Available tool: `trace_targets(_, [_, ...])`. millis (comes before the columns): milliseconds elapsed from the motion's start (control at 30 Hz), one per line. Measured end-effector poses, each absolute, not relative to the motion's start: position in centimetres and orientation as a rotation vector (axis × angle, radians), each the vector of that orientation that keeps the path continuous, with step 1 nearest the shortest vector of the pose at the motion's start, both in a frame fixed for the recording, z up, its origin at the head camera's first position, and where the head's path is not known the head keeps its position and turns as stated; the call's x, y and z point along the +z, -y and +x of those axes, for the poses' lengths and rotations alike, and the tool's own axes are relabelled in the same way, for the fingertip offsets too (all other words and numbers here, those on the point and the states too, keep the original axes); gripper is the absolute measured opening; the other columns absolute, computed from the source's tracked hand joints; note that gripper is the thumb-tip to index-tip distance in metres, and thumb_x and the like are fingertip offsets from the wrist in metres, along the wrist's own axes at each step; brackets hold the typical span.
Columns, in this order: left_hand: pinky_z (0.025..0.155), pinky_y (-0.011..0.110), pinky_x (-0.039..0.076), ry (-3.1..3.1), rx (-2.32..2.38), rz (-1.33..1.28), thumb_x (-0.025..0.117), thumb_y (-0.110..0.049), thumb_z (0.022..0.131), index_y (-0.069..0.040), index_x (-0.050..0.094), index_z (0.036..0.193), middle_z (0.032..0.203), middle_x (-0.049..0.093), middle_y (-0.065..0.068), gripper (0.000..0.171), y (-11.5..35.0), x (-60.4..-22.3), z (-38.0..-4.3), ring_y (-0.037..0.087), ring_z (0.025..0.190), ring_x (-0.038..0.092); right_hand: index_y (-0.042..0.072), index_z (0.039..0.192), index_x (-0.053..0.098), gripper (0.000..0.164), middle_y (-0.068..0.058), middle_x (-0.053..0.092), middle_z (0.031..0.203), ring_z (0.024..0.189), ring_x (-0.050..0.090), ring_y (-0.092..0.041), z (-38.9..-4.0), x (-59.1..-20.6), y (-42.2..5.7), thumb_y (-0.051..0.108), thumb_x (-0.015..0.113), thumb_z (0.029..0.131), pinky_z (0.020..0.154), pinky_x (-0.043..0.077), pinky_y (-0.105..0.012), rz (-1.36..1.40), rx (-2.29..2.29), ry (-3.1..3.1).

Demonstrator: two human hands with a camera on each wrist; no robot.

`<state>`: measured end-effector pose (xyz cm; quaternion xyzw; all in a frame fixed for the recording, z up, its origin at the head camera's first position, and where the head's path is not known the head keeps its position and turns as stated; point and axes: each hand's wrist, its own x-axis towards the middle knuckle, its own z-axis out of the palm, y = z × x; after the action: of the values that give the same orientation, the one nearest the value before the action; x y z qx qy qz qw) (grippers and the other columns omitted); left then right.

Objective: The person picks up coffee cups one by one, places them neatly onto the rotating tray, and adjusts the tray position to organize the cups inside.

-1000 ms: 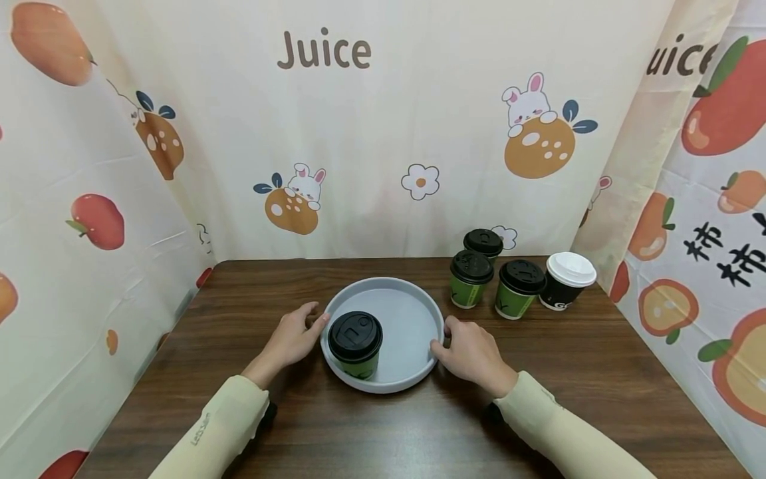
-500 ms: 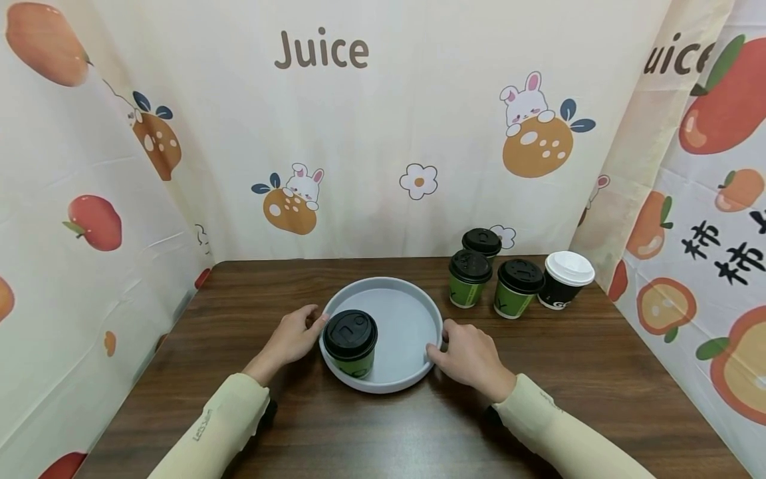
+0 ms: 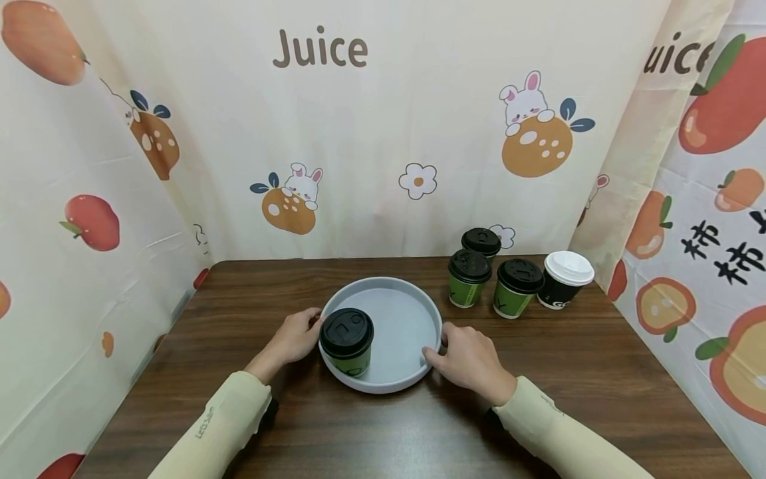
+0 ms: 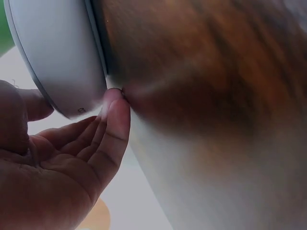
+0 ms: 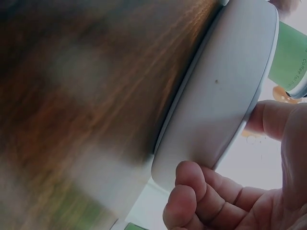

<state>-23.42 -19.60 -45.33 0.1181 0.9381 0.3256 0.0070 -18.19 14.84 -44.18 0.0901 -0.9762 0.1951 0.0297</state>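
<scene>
A round, light grey tray [image 3: 407, 326] with a raised rim lies on the wooden table in the head view. On its left side stands a green paper coffee cup [image 3: 348, 342] with a black lid, upright. My left hand [image 3: 297, 338] holds the tray's left edge; the cup partly hides its thumb. The left wrist view has that thumb at the rim and the fingers [image 4: 112, 129] against the outer wall. At the opposite edge my right hand [image 3: 471, 356] grips the tray, thumb [image 5: 271, 120] over the rim and curled fingers at the wall.
Behind the tray to the right stand several lidded cups: a green cup [image 3: 467, 283], another green cup [image 3: 516, 293] beside it, one behind, and a black cup [image 3: 562, 286] with a white lid. A fruit-printed curtain [image 3: 371, 166] closes off the table's back and sides.
The cup on the tray has shifted slightly left and a little away from me, nearer the left rim. My right thumb has moved slightly left over the rim. Both hands still hold the tray.
</scene>
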Motion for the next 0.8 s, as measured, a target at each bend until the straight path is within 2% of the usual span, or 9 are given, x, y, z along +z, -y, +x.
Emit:
trace_targets(233, [0.102, 0.053, 0.049, -2.920, 1.043, 0.409, 0.051, -0.017, 0.108, -0.001, 0.067, 0.132, 0.123, 0.070, 0.016, 0.032, 19.5, -45.4, -23.5, 0.033, 0.120, 0.063, 0.018, 0.074, 0.059, 0.042, 0.006, 0.053, 0.062, 0.057, 0.050, -0.013, -18.4, -44.3, -15.3, 0.054, 0.076, 0.088, 0.048, 0.038, -0.032, 0.299, 0.623, 2.996])
trace_targets(367, [0.104, 0.054, 0.048, -2.908, 1.055, 0.420, 0.052, -0.016, 0.108, -0.001, 0.066, 0.134, 0.126, 0.069, 0.017, 0.034, 19.5, -45.4, -23.5, 0.034, 0.124, 0.061, 0.020, 0.074, 0.059, 0.043, 0.007, 0.055, 0.063, 0.059, 0.051, -0.012, -18.6, -44.1, -15.8, 0.058, 0.074, 0.089, 0.050, 0.040, -0.032, 0.283, 0.661, 2.977])
trace_targets(800, [0.104, 0.054, 0.049, -2.893, 1.053, 0.401, 0.052, -0.016, 0.108, 0.002, 0.064, 0.136, 0.128, 0.068, 0.019, 0.036, 19.5, -45.4, -23.5, 0.034, 0.124, 0.060, 0.016, 0.085, 0.064, 0.039, 0.004, 0.056, 0.069, 0.060, 0.051, -0.014, -19.0, -44.0, -17.0, 0.053, 0.073, 0.091, 0.053, 0.041, -0.031, 0.223, 0.829, 2.892])
